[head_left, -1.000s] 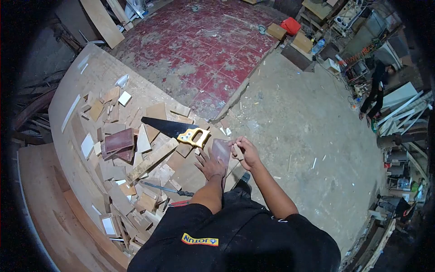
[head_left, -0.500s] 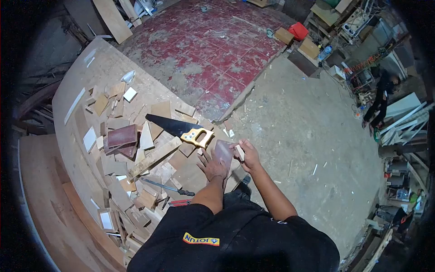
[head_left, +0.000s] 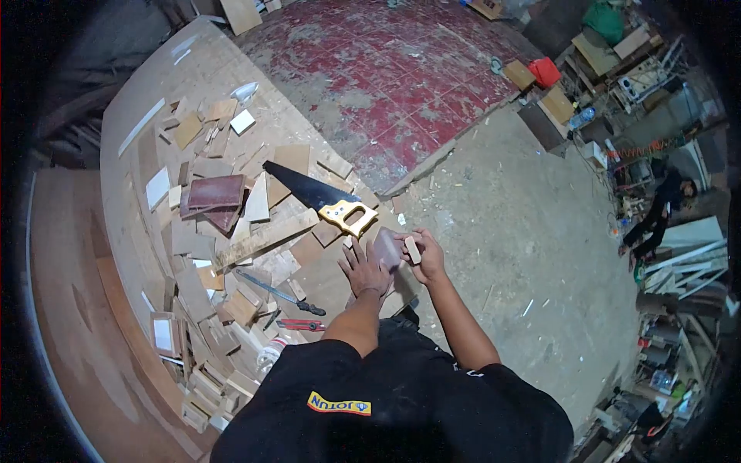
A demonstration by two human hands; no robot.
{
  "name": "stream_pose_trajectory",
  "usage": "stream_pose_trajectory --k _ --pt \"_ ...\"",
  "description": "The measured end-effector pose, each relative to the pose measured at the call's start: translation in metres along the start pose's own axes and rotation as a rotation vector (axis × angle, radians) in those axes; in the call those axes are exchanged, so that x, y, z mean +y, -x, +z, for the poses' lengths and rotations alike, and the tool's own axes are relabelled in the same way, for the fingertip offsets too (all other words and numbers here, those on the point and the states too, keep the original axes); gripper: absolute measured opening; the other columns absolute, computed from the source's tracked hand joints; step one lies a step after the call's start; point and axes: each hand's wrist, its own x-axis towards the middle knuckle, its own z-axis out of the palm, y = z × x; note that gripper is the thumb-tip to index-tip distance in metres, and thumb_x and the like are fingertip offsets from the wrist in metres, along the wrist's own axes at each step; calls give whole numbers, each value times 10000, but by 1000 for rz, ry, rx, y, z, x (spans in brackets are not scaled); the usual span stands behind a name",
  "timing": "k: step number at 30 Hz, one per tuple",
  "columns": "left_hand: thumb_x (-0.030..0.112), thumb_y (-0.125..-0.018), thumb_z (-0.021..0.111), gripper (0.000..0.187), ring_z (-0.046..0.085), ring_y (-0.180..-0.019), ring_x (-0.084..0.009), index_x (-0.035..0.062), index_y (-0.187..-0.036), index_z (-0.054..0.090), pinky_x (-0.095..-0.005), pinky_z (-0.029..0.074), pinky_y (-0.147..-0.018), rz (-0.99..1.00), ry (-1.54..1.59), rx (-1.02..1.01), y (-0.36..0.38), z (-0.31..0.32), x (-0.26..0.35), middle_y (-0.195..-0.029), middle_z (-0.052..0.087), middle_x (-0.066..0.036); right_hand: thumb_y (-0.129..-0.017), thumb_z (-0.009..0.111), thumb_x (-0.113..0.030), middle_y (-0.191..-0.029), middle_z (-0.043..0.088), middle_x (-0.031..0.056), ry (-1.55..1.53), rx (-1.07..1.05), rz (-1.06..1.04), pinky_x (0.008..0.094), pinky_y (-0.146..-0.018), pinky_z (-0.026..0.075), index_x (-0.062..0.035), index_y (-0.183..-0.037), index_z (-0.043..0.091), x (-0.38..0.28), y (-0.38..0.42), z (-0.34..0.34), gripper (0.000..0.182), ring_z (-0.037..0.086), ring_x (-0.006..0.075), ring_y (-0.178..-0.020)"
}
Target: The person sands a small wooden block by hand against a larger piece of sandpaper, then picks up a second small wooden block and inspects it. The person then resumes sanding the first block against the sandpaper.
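My left hand (head_left: 364, 272) lies flat with its fingers spread, its edge against a reddish-brown sheet (head_left: 387, 248) at the table's edge. The sheet looks like sandpaper, but I cannot be sure. In my right hand (head_left: 429, 262), closed fingers grip a small pale wood block (head_left: 413, 249), just right of the sheet. Beyond my left hand lies a handsaw (head_left: 312, 190) with a yellow handle, its dark blade pointing away to the left.
Wood offcuts (head_left: 189, 133) cover much of the table (head_left: 224, 54). Dark red blocks (head_left: 216, 192), a rasp-like tool (head_left: 274, 291) and a red-handled tool (head_left: 301, 325) lie to the left. Concrete floor (head_left: 502, 231) stretches right; a person (head_left: 656, 204) is at the far right.
The view has shifted, so the table's things appear higher. My right hand has turned the wood block, and more of its face shows. My left hand stays at the sheet.
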Motion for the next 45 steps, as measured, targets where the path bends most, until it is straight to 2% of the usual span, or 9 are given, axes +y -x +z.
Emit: stream_pose_trajectory --k 9,15,21,24,28,32,35,37,45 --pt "404 -933 464 679 53 -1468 -413 218 -1538 220 -618 72 -1149 9 7 3 -1 8 -5 -1616 26 -138 -811 533 14 -1038 654 138 94 -77 -80 270 -761 525 -15 -1270 445 2 -16 7 468 626 179 -876" --pt "415 -922 470 699 42 -1474 -402 230 -1543 209 -611 64 -1155 11 -1 -14 3 4 -4 -1617 28 -131 -729 631 115 -1026 631 57 384 -74 -143 247 -775 514 11 -1107 628 -1 -15 2 392 606 111 -862" --pt "409 -899 505 733 34 -1476 -398 236 -1544 203 -610 54 -1158 2 39 -39 2 -8 -2 -1617 34 -124 -743 683 110 -1026 664 91 667 -71 -325 281 -805 535 6 -1030 639 -1 -9 6 308 617 118 -870" --pt "410 -881 531 758 32 -1477 -398 237 -1544 206 -610 56 -1157 8 47 -21 2 2 -4 -1617 42 -128 -749 720 93 -1025 664 96 578 -78 -192 308 -812 557 11 -987 631 -3 -4 7 266 616 122 -878" --pt "417 -862 553 780 30 -1476 -404 236 -1541 213 -612 67 -1155 24 29 55 -1 11 -7 -1615 46 -139 -769 708 87 -1015 675 128 552 -149 -406 301 -762 581 6 -922 599 3 -1 7 205 637 152 -854" --pt "403 -914 501 730 37 -1470 -421 196 -1545 195 -617 62 -1150 17 18 -38 3 -3 -3 -1612 28 -160 -765 719 78 -1035 664 141 378 -118 -229 319 -792 582 -1 -895 580 4 -3 0 206 648 179 -881" --pt "406 -910 507 739 48 -1468 -424 190 -1544 195 -622 67 -1146 24 19 -11 2 3 -5 -1610 26 -165 -790 688 78 -1032 655 150 530 -105 -242 341 -802 590 2 -956 584 11 -9 -9 210 658 204 -894" --pt "421 -905 515 755 55 -1466 -423 194 -1545 186 -624 94 -1143 41 -4 0 2 4 -6 -1607 35 -163 -862 624 21 -1009 652 145 222 -86 -84 341 -772 594 15 -1085 585 7 -4 2 227 666 207 -863" --pt "487 -868 579 833 77 -1462 -418 196 -1541 184 -626 139 -1133 26 -58 44 -7 21 -6 -1605 45 -158 -909 466 -59 -1026 637 146 149 -207 47 366 -777 583 20 -1246 533 10 -8 -5 352 662 220 -850"
